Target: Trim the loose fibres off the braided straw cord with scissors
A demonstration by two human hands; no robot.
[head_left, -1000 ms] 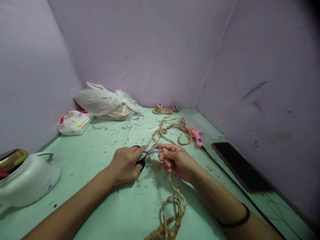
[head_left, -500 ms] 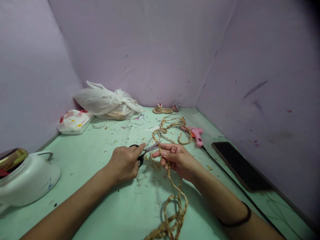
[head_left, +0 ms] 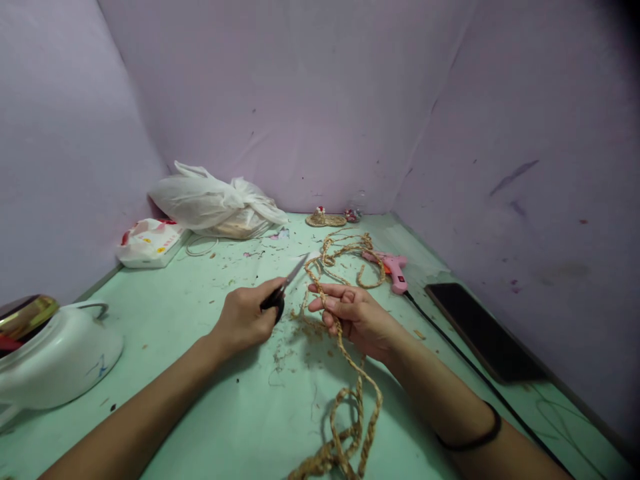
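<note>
My left hand (head_left: 245,315) is closed on the handles of a pair of scissors (head_left: 295,270), whose blades point up and away, a little left of the rope. Between the thumb and fingers of my right hand (head_left: 350,310) runs a braided straw rope (head_left: 367,380). One length trails down towards me into a loose heap at the near edge. The other end goes up from my fingers to a tangle of loops further back on the table. Small straw scraps (head_left: 310,327) lie under and between my hands.
A pink glue gun (head_left: 397,273) with a black cord rests beyond my right hand, near a dark phone (head_left: 483,333). At the back are a small straw slipper (head_left: 325,219) and a white plastic bag (head_left: 210,200). A tissue pack (head_left: 153,243) and a white pot (head_left: 60,357) stand left.
The scissors have moved back from the rope to the left and turned upwards, and their blades have come together. My right hand keeps its hold on the rope nearly in place.
</note>
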